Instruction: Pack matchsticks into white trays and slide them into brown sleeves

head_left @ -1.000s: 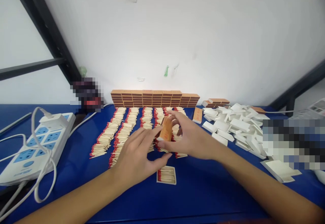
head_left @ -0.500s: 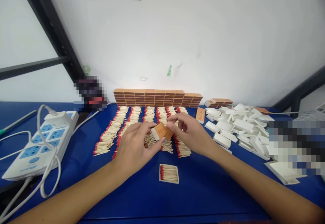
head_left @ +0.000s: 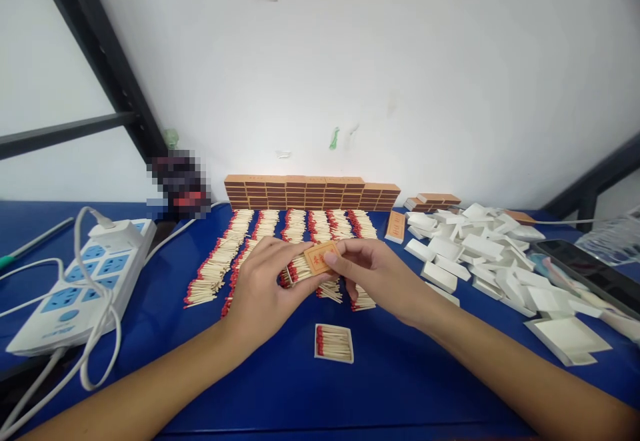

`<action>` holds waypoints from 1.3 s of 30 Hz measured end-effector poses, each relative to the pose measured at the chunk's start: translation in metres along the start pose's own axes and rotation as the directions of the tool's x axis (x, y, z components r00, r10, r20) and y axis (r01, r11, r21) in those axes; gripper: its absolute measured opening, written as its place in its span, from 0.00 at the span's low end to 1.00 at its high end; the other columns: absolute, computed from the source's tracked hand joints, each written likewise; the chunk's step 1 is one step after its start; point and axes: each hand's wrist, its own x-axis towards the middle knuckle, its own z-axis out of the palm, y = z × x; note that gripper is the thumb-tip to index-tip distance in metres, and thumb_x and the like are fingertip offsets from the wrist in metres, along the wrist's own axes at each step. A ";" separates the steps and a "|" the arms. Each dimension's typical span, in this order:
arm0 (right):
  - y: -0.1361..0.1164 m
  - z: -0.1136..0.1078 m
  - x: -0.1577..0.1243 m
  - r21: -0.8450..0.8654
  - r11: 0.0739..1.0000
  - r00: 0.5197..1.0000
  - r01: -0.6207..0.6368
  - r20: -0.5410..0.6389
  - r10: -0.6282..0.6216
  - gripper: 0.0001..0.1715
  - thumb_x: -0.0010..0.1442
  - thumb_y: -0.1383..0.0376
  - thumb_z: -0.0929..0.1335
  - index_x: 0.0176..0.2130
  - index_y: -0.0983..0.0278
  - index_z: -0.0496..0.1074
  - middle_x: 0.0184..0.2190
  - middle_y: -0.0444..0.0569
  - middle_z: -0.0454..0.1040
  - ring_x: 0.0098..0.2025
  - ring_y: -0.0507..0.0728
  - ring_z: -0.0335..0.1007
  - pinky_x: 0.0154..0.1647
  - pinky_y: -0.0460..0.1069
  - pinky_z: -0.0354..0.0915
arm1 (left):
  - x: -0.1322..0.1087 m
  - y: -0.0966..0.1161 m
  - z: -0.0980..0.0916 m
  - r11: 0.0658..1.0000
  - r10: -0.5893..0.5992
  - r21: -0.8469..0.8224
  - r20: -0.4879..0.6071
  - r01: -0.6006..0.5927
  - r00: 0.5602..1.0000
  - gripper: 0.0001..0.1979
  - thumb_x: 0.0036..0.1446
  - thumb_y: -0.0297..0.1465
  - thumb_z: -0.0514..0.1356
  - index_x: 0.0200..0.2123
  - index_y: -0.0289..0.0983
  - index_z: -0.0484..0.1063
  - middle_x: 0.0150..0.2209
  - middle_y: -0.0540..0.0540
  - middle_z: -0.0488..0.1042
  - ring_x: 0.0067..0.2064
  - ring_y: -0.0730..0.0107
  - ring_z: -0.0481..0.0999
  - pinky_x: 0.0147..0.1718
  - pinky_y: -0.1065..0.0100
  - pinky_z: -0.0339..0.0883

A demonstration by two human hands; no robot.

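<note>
Both my hands hold one orange matchbox sleeve (head_left: pixel 321 256) just above the rows of red-tipped matches (head_left: pixel 260 244) on the blue table (head_left: pixel 400 374). My left hand (head_left: pixel 265 291) grips its left end with thumb and fingers. My right hand (head_left: pixel 373 271) pinches its right end. The sleeve lies roughly flat with its printed face up. A white tray filled with matches (head_left: pixel 334 343) lies on the table just in front of my hands.
A wall of stacked orange matchboxes (head_left: pixel 310 193) stands at the back. Several empty white trays (head_left: pixel 475 248) are piled at right, near a dark phone (head_left: pixel 590 271). A white and blue power strip (head_left: pixel 75 281) with cables lies at left.
The sleeve was upright in my right hand. My left hand has taken its other end, and the sleeve has been turned flat and lowered slightly.
</note>
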 end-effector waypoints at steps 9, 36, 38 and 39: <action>0.007 -0.089 0.029 -0.234 0.972 0.866 0.015 -0.482 -0.130 0.30 0.55 0.38 0.76 0.35 0.61 0.75 0.24 0.45 0.73 0.21 0.51 0.62 0.20 0.48 0.58 | -0.002 0.001 0.000 0.996 -0.025 0.085 0.026 0.023 0.999 0.17 0.62 0.39 0.70 0.51 0.40 0.76 0.44 0.45 0.82 0.46 0.58 0.81 0.48 0.56 0.74; 0.042 -0.154 0.098 -0.643 0.703 0.606 -0.303 -0.699 -0.379 0.24 0.60 0.44 0.72 0.30 0.61 0.74 0.31 0.53 0.80 0.34 0.62 0.73 0.35 0.54 0.61 | -0.018 0.018 0.004 0.948 0.300 -0.237 0.424 -0.215 0.855 0.14 0.59 0.35 0.69 0.47 0.37 0.77 0.39 0.45 0.77 0.42 0.61 0.73 0.47 0.58 0.72; 0.039 -0.159 0.091 -0.687 0.646 0.607 -0.334 -0.681 -0.410 0.23 0.62 0.45 0.70 0.32 0.61 0.75 0.31 0.52 0.80 0.34 0.62 0.73 0.35 0.54 0.60 | -0.018 0.017 0.004 0.948 0.300 -0.241 0.454 -0.209 0.839 0.14 0.59 0.36 0.69 0.46 0.37 0.78 0.38 0.45 0.76 0.41 0.61 0.73 0.46 0.58 0.71; 0.039 -0.163 0.086 -0.710 0.609 0.617 -0.354 -0.667 -0.419 0.21 0.63 0.46 0.69 0.33 0.61 0.75 0.32 0.52 0.80 0.35 0.62 0.74 0.35 0.53 0.60 | -0.018 0.017 0.004 0.949 0.297 -0.240 0.469 -0.204 0.832 0.14 0.59 0.36 0.69 0.46 0.37 0.78 0.38 0.45 0.76 0.41 0.61 0.73 0.45 0.58 0.71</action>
